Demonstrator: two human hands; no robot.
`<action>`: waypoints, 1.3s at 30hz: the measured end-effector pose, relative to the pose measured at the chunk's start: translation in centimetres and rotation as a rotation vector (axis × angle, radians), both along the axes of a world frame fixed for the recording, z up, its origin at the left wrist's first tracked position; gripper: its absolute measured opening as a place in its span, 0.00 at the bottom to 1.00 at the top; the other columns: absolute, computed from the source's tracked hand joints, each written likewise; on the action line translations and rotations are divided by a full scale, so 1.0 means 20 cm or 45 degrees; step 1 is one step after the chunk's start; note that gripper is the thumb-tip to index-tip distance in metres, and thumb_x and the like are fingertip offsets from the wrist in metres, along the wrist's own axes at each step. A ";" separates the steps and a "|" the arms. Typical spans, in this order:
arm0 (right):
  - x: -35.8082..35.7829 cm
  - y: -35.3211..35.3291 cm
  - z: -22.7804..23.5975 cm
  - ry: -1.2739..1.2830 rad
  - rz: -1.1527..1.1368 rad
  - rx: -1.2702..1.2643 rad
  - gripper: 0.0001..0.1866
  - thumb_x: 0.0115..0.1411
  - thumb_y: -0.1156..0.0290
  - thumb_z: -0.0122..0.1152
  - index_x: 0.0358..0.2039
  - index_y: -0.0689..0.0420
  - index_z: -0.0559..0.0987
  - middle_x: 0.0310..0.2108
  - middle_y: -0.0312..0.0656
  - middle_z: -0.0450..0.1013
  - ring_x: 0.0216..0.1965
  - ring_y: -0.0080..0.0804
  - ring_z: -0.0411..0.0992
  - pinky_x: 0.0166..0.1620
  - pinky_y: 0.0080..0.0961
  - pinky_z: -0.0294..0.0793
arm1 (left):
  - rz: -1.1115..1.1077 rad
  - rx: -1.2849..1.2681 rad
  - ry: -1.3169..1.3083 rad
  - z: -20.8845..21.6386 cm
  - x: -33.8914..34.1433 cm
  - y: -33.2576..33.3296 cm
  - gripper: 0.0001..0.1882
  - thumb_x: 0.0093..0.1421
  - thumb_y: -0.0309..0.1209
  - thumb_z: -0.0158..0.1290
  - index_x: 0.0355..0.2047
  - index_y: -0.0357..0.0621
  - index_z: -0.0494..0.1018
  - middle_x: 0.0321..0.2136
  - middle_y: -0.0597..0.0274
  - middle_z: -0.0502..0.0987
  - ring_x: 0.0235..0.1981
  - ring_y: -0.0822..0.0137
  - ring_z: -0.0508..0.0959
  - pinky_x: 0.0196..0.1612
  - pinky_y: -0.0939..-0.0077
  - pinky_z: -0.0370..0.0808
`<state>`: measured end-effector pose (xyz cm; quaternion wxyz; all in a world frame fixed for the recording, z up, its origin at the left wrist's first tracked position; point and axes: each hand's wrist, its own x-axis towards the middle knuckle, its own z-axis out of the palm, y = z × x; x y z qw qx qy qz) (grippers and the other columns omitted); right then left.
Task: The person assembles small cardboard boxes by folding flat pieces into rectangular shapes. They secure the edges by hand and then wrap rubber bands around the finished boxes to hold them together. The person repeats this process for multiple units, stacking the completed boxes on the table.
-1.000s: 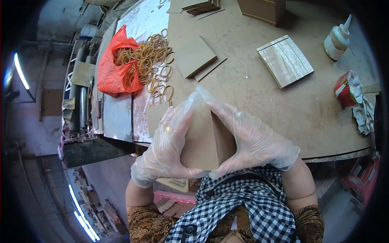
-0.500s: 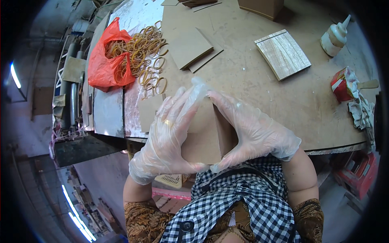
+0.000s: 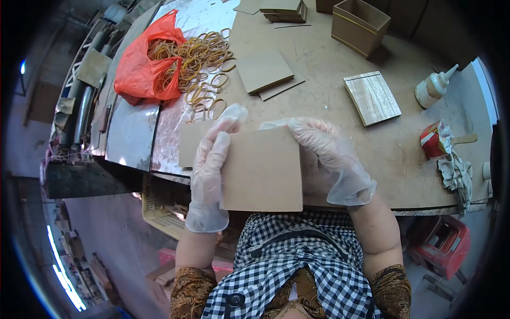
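A red bag (image 3: pixel 141 69) lies well beyond the left hand's (image 3: pixel 210 170) fingertips and to their left, slumped open on its side, thin crinkled plastic with rubber bands spilling from its mouth. An open brown box (image 3: pixel 360 26) stands far beyond the right hand's (image 3: pixel 332 154) fingers, square, with thin walls. A glue bottle (image 3: pixel 433 89) lies well to the right of those fingers, cream-white with a pointed nozzle, tilted. Nearer, also to their right, stands a small red can (image 3: pixel 433 141) with a pale patterned wrap and a stick poking from it; its print is too small to tell. No signs or screens show.
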<state>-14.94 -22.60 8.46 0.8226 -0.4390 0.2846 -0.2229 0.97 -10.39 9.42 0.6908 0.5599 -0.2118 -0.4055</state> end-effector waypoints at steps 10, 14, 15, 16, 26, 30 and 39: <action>0.01 0.01 0.02 -0.106 -0.003 0.182 0.15 0.68 0.67 0.58 0.47 0.65 0.80 0.41 0.41 0.80 0.41 0.23 0.77 0.46 0.21 0.77 | -0.157 -0.256 0.266 -0.05 0.04 -0.02 0.26 0.75 0.41 0.34 0.63 0.36 0.63 0.65 0.51 0.64 0.68 0.60 0.61 0.71 0.64 0.55; 0.04 0.07 0.05 0.051 -0.149 -0.034 0.16 0.69 0.67 0.53 0.47 0.68 0.79 0.39 0.41 0.80 0.38 0.21 0.77 0.45 0.19 0.76 | -0.149 -0.076 0.190 -0.01 0.04 0.02 0.24 0.74 0.41 0.35 0.61 0.37 0.65 0.62 0.53 0.68 0.62 0.64 0.68 0.65 0.67 0.64; 0.04 0.07 0.05 0.100 -0.149 -0.100 0.16 0.69 0.68 0.54 0.46 0.68 0.80 0.38 0.41 0.80 0.38 0.21 0.77 0.44 0.18 0.76 | -0.146 0.011 0.141 0.01 0.05 0.03 0.23 0.74 0.40 0.36 0.60 0.39 0.66 0.60 0.54 0.70 0.59 0.65 0.70 0.63 0.68 0.67; 0.04 0.06 0.05 0.149 -0.150 -0.165 0.15 0.69 0.68 0.54 0.46 0.67 0.80 0.38 0.40 0.80 0.37 0.20 0.76 0.44 0.18 0.76 | -0.130 0.009 0.213 0.00 0.05 0.04 0.21 0.74 0.39 0.38 0.59 0.41 0.67 0.56 0.58 0.72 0.54 0.69 0.73 0.58 0.72 0.70; 0.05 0.08 0.03 0.196 -0.231 -0.133 0.14 0.69 0.67 0.57 0.46 0.65 0.80 0.38 0.39 0.79 0.37 0.21 0.76 0.44 0.19 0.77 | -0.127 -0.054 0.360 -0.08 0.07 0.04 0.16 0.72 0.39 0.45 0.54 0.45 0.73 0.45 0.65 0.77 0.45 0.76 0.76 0.48 0.80 0.75; 0.04 0.06 0.05 0.199 -0.161 -0.128 0.14 0.68 0.66 0.57 0.46 0.64 0.80 0.39 0.39 0.79 0.39 0.21 0.76 0.45 0.18 0.76 | -0.208 -0.163 0.711 0.00 0.07 0.05 0.13 0.71 0.36 0.49 0.51 0.46 0.74 0.45 0.65 0.77 0.45 0.76 0.76 0.47 0.79 0.76; 0.02 0.02 0.03 0.093 -0.103 -0.024 0.09 0.68 0.68 0.58 0.36 0.60 0.80 0.33 0.34 0.78 0.33 0.17 0.73 0.39 0.15 0.75 | -0.022 -0.149 0.363 -0.12 0.05 0.01 0.07 0.65 0.26 0.55 0.44 0.46 0.76 0.37 0.73 0.76 0.38 0.81 0.75 0.42 0.85 0.74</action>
